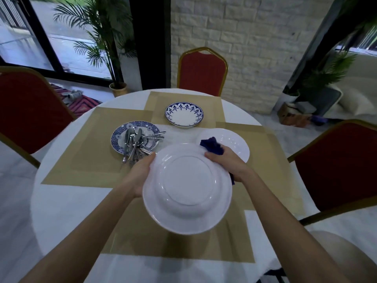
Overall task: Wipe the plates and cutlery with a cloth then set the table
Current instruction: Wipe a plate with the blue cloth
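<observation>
Seemingly midway through the wiping stage, the head view shows a person holding a white plate [187, 188] in the air above the near placemat [234, 242], turned so its underside and foot ring face the camera, which suggests the back is being cleaned or checked. The left hand [140, 176] grips the plate's left rim with its fingers wrapped behind the edge, steadying it. The right hand [226, 162] holds the upper right rim, and its fingers are closed on a dark blue cloth [212, 146] bunched against the plate, so it can both support and rub at once. Just behind that hand, a second white plate [234, 144] lies face up on the right placemat, touching nothing else that can be made out. To the left, a blue patterned plate [122, 135] rests on the left placemat and serves as a holder for a heap of cutlery [136, 144], forks and knives piled loosely with handles spilling over its rim; these look not yet laid out. Farther back, a blue-rimmed bowl [184, 115] sits alone on the far placemat before a red chair [202, 72], as if that place is partly set. All of this stands on a round tabletop [57, 211] covered in white, with red chairs on both sides.
</observation>
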Demonstrator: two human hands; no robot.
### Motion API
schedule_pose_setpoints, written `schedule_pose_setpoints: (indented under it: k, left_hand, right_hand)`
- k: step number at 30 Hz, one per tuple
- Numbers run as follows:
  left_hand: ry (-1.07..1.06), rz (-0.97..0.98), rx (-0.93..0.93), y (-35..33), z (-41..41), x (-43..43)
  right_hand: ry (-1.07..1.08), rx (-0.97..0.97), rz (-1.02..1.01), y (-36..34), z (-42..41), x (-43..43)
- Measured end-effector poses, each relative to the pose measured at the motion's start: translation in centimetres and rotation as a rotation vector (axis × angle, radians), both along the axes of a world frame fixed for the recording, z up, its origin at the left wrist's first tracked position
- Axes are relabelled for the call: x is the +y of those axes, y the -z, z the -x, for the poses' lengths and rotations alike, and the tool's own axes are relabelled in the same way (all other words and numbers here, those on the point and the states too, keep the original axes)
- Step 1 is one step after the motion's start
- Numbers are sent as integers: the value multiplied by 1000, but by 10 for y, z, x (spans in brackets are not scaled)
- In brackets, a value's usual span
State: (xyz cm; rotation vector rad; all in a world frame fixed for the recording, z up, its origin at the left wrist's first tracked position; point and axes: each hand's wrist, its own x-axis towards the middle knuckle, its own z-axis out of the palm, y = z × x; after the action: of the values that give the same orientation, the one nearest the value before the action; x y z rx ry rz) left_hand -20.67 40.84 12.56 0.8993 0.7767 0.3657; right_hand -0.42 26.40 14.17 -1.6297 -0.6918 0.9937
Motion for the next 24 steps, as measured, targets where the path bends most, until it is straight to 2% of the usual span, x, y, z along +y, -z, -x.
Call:
schedule_pose_setpoints:
  k: [2, 4, 6, 7, 8, 10, 12, 13, 15, 19, 24]
  left_hand:
    - [4, -93, 34, -5, 0, 2]
    - [-5, -304, 181, -5, -1, 8]
    - [-73, -568, 375, -3, -5, 7]
    - [-145, -613, 417, -1, -8, 4]
    - [-193, -564, 437, -1, -9, 2]
    - [-178, -176, 428, -4, -10, 1]
    - [-44, 273, 251, -6, -9, 7]
    - [13, 379, 147, -6, -6, 10]
    - [10, 398, 73, -2, -3, 12]
    - [-95, 291, 109, 22, 6, 7]
    - [-70, 102, 112, 46, 18, -6]
  right_hand:
    - [-21, 116, 2, -2, -1, -2]
    - [29, 163, -33, -3, -1, -1]
    - [40, 94, -74, -8, 2, 1]
    - [20, 18, -107, -12, 4, 2]
    - [-24, -77, -159, -17, 6, 4]
    - [-166, -324, -254, -27, 14, 6]
    - [-329, -611, -259, -32, 24, 7]
    - [-399, -753, -242, -30, 29, 7]
    - [-498, -899, -219, -22, 36, 5]
    - [-688, -827, -55, 1, 45, -2]
    - [-823, -1018, 107, 38, 38, -11]
